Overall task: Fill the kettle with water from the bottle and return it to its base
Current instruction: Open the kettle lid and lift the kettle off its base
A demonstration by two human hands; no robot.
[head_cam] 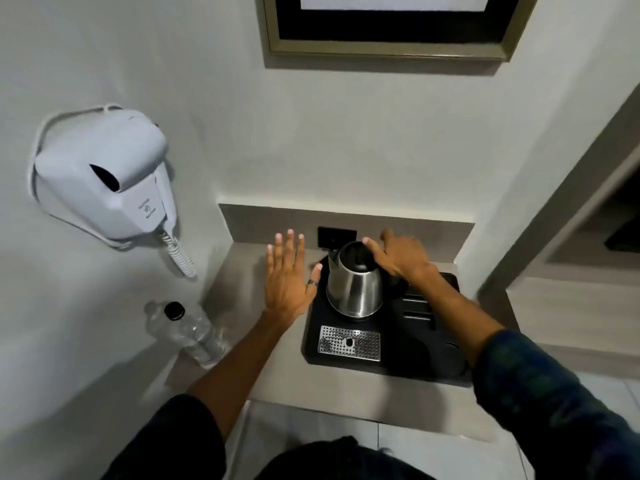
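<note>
A steel kettle (354, 289) with a black lid stands at the back of a black tray (408, 355) on a small grey counter. My right hand (401, 255) rests over the kettle's black top and handle side, fingers curled on it. Just left of the kettle hovers my left hand (289, 277), flat, fingers spread, holding nothing. A clear plastic water bottle (188, 332) with a black cap stands upright at the counter's left end, apart from both hands. The kettle's base is hidden under the kettle.
A perforated metal drip grate (349, 342) lies in the tray's front. A black wall socket (336, 237) sits behind the kettle. A white wall-mounted hair dryer (104, 178) hangs on the left wall. A framed picture (384, 26) hangs above.
</note>
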